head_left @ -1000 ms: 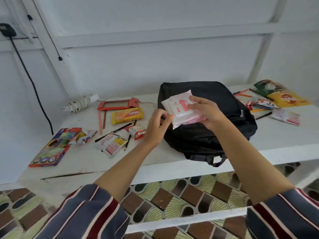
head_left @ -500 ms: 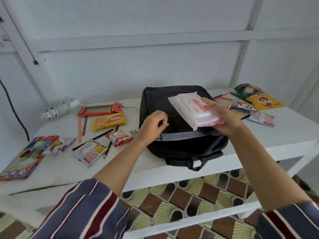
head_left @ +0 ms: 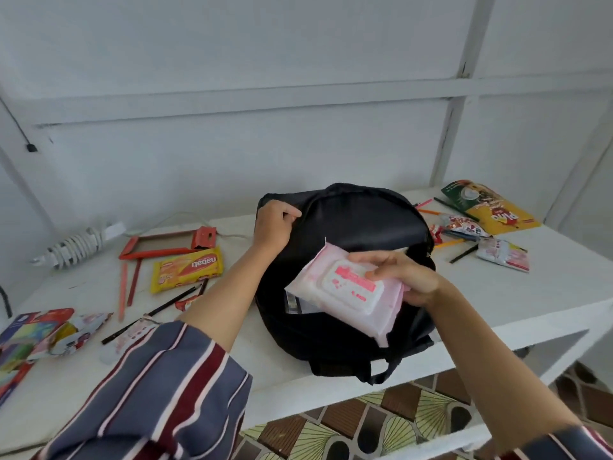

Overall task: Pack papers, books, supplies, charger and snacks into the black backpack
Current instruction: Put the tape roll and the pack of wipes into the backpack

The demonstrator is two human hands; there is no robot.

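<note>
Black fabric backpack [head_left: 358,220] lies flat near the front edge of the white painted table [head_left: 517,303] with its main zip undone. The left hand [head_left: 273,224] pinches the upper flap at the far left corner with curled fingers, which I judge is meant to hold the mouth agape so that something can slide in. The right hand [head_left: 411,280] grips a soft pink plastic pack of wet wipes [head_left: 345,293] by its right end, fingers laid over the white flip lid, and holds it aslant just above the opening; it looks poised for insertion and is not yet inside. At the near left edge of the opening a pale sheet or book edge [head_left: 293,302] shows, so some contents seem already packed. The wipes label is printed in red-pink but is too blurred to read. Left of the bag lies a yellow foil wafer packet [head_left: 187,268] with "nabati" readable upside down, near a red-orange cardboard frame [head_left: 166,242], a coiled white charger cable [head_left: 74,247] and a dark pencil [head_left: 166,302]. On the right, a yellow and green snack pouch [head_left: 491,207] bears red lettering that may read "Pino", though I cannot be sure, with a small white and red sachet [head_left: 502,254] near it. These lie apart from the bag, not yet packed.
</note>
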